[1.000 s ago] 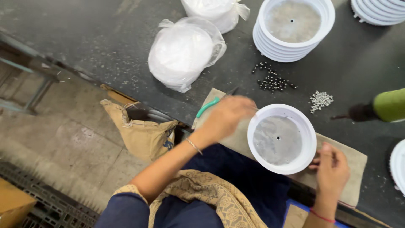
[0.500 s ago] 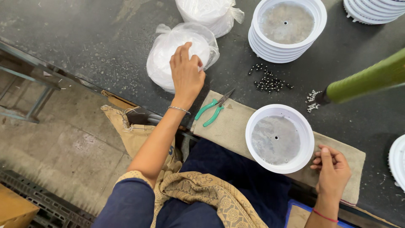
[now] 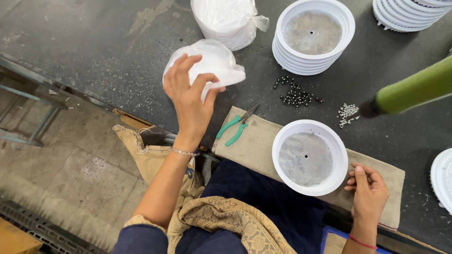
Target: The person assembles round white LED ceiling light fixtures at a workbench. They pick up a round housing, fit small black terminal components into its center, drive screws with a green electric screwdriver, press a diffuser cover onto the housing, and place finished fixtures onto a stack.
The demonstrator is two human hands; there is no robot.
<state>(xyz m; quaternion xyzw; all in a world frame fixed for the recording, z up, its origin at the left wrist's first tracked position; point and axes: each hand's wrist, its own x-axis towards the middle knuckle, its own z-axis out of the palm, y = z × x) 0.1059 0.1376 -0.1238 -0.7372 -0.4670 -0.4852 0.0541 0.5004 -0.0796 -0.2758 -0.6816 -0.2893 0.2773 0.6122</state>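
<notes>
left hand [image 3: 190,101] grip clamped on plastic bag [image 3: 207,66] | right hand [image 3: 369,195] fingers loose beside one white dish [image 3: 310,157] | one pliers [image 3: 237,126]

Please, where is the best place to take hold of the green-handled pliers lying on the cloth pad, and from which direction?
Probably by the two green handles, coming from above. The pliers lie flat on the cloth pad, the metal tip pointing up and right, the handles spread toward the lower left. That end is nearest the left hand and has open pad around it.
</notes>
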